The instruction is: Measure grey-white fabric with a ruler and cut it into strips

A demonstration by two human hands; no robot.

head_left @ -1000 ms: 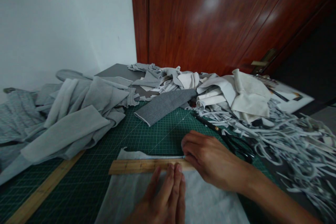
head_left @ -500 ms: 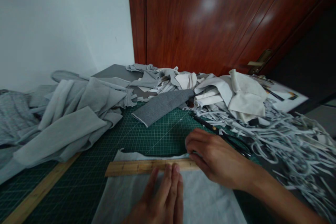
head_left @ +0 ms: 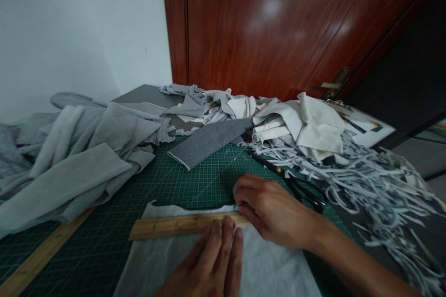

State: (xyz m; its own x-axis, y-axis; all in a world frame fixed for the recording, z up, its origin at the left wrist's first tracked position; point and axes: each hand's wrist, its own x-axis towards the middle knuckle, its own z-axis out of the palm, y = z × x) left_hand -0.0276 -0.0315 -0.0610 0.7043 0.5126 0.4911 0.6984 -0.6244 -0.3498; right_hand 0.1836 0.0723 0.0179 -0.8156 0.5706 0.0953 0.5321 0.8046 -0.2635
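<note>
A wooden ruler (head_left: 163, 227) lies across a piece of light grey cloth (head_left: 275, 264), just below its wavy far edge. My left hand (head_left: 212, 260) is flat with fingers stretched out, their tips pressing on the ruler. My right hand (head_left: 268, 209) is closed at the ruler's right part, beside the cloth's far edge. Its thumb and fingers are pinched together around something small; only a pale bluish bit shows at the fingertips. Beyond this hand lie black-handled scissors (head_left: 296, 185) on the green cutting mat (head_left: 205, 185).
Folded grey fabric (head_left: 87, 167) is heaped at left, partly over a second wooden ruler (head_left: 45, 253). A dark grey folded cloth (head_left: 212, 141) lies ahead. White cloths (head_left: 320, 125) and a tangle of grey strips (head_left: 376, 195) fill the right, before a wooden door (head_left: 258, 32).
The whole view has shifted slightly, so things appear further left. My right hand has slid a little left along the ruler. My left hand still presses on it.
</note>
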